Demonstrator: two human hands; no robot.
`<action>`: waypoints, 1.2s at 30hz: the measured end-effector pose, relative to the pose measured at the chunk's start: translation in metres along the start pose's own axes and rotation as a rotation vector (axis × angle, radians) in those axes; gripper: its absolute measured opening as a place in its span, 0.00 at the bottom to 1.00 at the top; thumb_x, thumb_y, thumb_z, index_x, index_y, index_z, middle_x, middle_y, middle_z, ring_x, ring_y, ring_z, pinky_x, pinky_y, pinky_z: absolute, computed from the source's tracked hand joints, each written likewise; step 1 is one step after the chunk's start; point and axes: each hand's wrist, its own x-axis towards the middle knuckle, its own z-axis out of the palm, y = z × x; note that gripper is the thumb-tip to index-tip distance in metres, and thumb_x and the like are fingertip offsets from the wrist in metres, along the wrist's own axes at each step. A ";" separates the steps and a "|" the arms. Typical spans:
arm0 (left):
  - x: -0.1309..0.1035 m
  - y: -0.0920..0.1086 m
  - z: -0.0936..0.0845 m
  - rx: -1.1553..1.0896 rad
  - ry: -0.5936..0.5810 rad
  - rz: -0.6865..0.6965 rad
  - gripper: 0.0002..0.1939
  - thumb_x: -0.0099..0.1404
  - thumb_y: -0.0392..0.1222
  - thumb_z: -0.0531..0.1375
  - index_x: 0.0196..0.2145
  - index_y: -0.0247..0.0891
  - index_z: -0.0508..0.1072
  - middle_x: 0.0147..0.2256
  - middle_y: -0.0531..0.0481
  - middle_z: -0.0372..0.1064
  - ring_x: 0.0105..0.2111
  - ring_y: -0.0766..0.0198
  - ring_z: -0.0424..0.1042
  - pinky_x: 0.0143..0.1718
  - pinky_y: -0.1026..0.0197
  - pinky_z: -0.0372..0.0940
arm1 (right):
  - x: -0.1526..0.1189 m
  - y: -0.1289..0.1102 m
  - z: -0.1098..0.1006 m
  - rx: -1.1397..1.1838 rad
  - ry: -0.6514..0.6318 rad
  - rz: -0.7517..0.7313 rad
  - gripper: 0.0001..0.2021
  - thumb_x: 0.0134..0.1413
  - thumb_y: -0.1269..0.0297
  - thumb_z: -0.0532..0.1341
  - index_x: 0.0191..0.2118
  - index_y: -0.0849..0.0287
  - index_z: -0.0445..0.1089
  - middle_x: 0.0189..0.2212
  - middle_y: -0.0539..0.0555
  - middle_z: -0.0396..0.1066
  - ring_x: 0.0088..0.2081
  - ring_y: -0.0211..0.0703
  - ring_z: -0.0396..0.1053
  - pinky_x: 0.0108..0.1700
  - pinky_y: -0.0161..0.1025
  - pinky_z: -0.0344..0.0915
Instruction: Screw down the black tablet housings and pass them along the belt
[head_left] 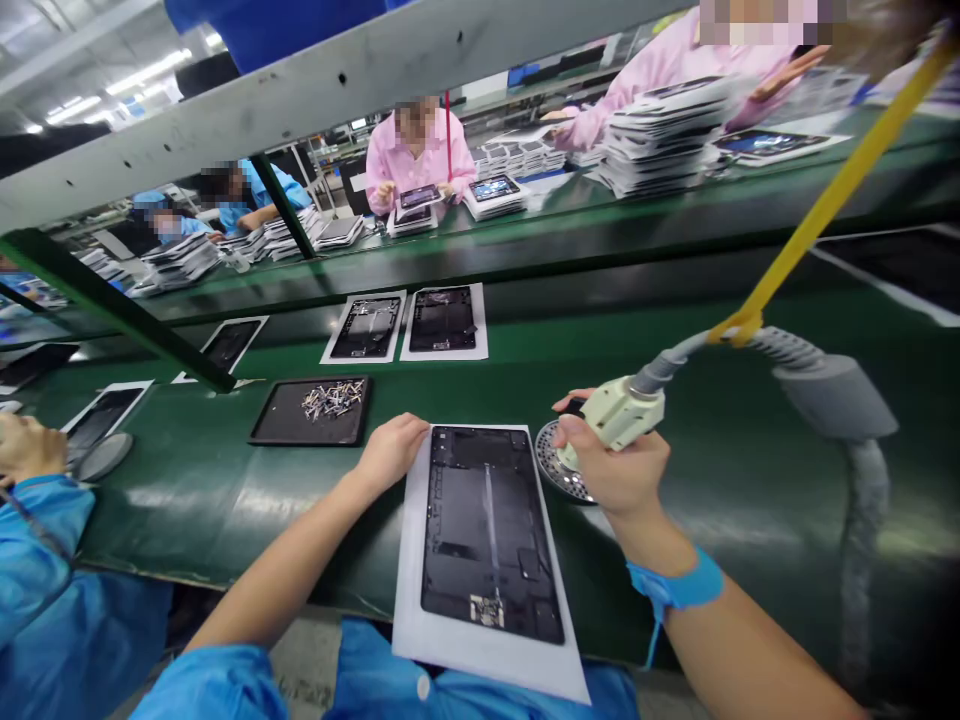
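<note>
On the green table before me lies the open tablet shell on its white sheet; my left hand rests open on the sheet's top corner. My right hand is closed around the electric screwdriver. I judge the shell light, stiff and fragile inside, best held by its edges.

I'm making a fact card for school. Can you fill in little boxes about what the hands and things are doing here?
left hand: rests on the top left corner of the white sheet
right hand: grips a pale screwdriver over a round dish
on the sheet: dark tablet shell, lying flat
behind left hand: black tray with screws
table: green belt
wrist: blue strap
</note>
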 end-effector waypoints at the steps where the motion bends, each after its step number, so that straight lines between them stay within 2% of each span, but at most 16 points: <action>1: 0.003 0.001 0.006 0.027 -0.006 0.012 0.12 0.75 0.37 0.54 0.43 0.39 0.79 0.41 0.45 0.77 0.43 0.60 0.76 0.46 0.59 0.72 | 0.000 0.000 0.000 0.004 -0.004 0.004 0.11 0.50 0.61 0.71 0.39 0.58 0.75 0.23 0.49 0.74 0.21 0.40 0.70 0.27 0.41 0.72; 5: 0.006 -0.001 0.019 0.135 -0.040 0.033 0.12 0.75 0.36 0.54 0.42 0.41 0.78 0.44 0.46 0.76 0.44 0.61 0.74 0.44 0.61 0.71 | 0.000 -0.001 -0.001 0.005 -0.013 0.002 0.10 0.51 0.62 0.71 0.39 0.58 0.75 0.26 0.50 0.75 0.21 0.39 0.71 0.27 0.40 0.72; 12: 0.000 0.005 0.021 0.225 -0.061 0.075 0.13 0.76 0.37 0.52 0.41 0.40 0.77 0.47 0.46 0.76 0.44 0.60 0.73 0.45 0.59 0.70 | -0.002 -0.005 -0.002 -0.055 -0.034 -0.030 0.10 0.53 0.58 0.71 0.38 0.57 0.74 0.26 0.50 0.74 0.22 0.40 0.72 0.27 0.41 0.73; 19: -0.007 0.018 0.019 0.279 -0.106 0.120 0.18 0.76 0.39 0.50 0.57 0.33 0.71 0.59 0.34 0.70 0.56 0.48 0.69 0.51 0.49 0.69 | -0.003 -0.002 -0.002 -0.039 -0.005 -0.040 0.12 0.54 0.57 0.71 0.40 0.56 0.74 0.28 0.51 0.76 0.21 0.39 0.72 0.27 0.41 0.73; 24: -0.006 0.009 0.013 0.118 -0.107 0.130 0.17 0.71 0.38 0.54 0.54 0.37 0.74 0.52 0.37 0.73 0.53 0.49 0.70 0.53 0.48 0.68 | -0.003 -0.002 -0.002 -0.060 0.003 -0.079 0.14 0.55 0.53 0.70 0.40 0.56 0.73 0.30 0.51 0.76 0.21 0.39 0.72 0.27 0.41 0.73; 28: -0.001 -0.001 0.014 0.040 -0.095 0.100 0.22 0.66 0.39 0.57 0.56 0.35 0.73 0.50 0.38 0.72 0.50 0.48 0.69 0.50 0.46 0.68 | 0.000 0.004 0.000 -0.061 0.013 -0.112 0.15 0.55 0.52 0.70 0.42 0.55 0.72 0.32 0.52 0.75 0.21 0.38 0.71 0.25 0.39 0.71; 33: 0.006 -0.010 0.019 -0.064 -0.075 0.099 0.15 0.67 0.40 0.56 0.48 0.37 0.77 0.45 0.41 0.72 0.45 0.52 0.70 0.47 0.49 0.67 | 0.003 0.016 0.005 -0.053 0.019 -0.087 0.16 0.55 0.52 0.69 0.44 0.54 0.70 0.34 0.52 0.74 0.22 0.39 0.71 0.25 0.40 0.71; 36: 0.008 -0.014 0.021 -0.098 -0.065 0.100 0.14 0.68 0.39 0.56 0.47 0.38 0.78 0.44 0.42 0.72 0.45 0.53 0.69 0.47 0.50 0.66 | 0.004 0.019 0.005 -0.097 0.032 -0.087 0.16 0.55 0.52 0.69 0.44 0.54 0.70 0.35 0.53 0.75 0.22 0.39 0.71 0.25 0.40 0.71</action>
